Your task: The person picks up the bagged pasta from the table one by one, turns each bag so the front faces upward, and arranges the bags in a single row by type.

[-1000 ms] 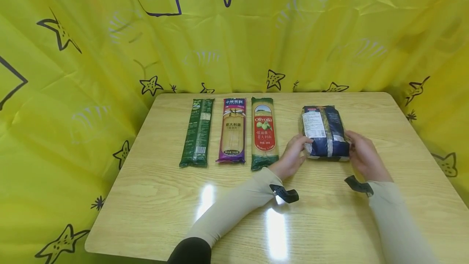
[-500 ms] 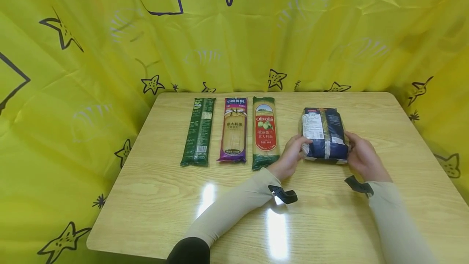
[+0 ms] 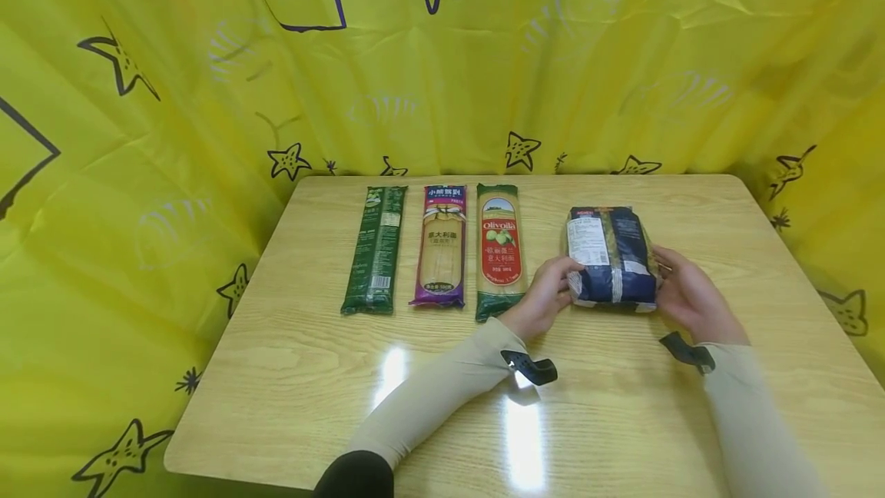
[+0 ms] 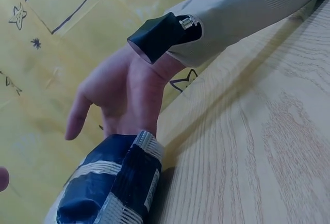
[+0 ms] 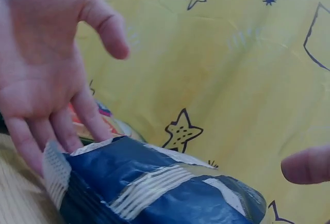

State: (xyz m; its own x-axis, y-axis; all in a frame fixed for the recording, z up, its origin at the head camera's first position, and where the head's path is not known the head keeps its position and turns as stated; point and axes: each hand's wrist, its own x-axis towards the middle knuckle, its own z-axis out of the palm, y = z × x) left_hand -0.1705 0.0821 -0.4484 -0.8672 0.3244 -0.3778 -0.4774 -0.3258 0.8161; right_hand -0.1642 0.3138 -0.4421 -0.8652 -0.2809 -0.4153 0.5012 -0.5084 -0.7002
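A plump dark-blue bag of pasta (image 3: 608, 283), with a white printed label and a see-through strip, lies between my hands on the right part of the table. My left hand (image 3: 542, 300) touches its lower left side with straight fingers; the right wrist view shows that left hand (image 5: 44, 64) with its thumb raised off the bag. Along the lower right side rests my right hand (image 3: 694, 300). In the left wrist view this right hand (image 4: 129, 92) has its thumb apart, and its fingertips are hidden behind the bag.
To the left, three long spaghetti packs lie side by side: a green one (image 3: 375, 252), a purple-edged one (image 3: 441, 248) and a red-labelled one (image 3: 499, 252). A yellow curtain (image 3: 442, 83) hangs behind the wooden table (image 3: 290, 375).
The bag of pasta has slid slightly toward me and straightened, with both hands staying at its sides. The three spaghetti packs have not moved.
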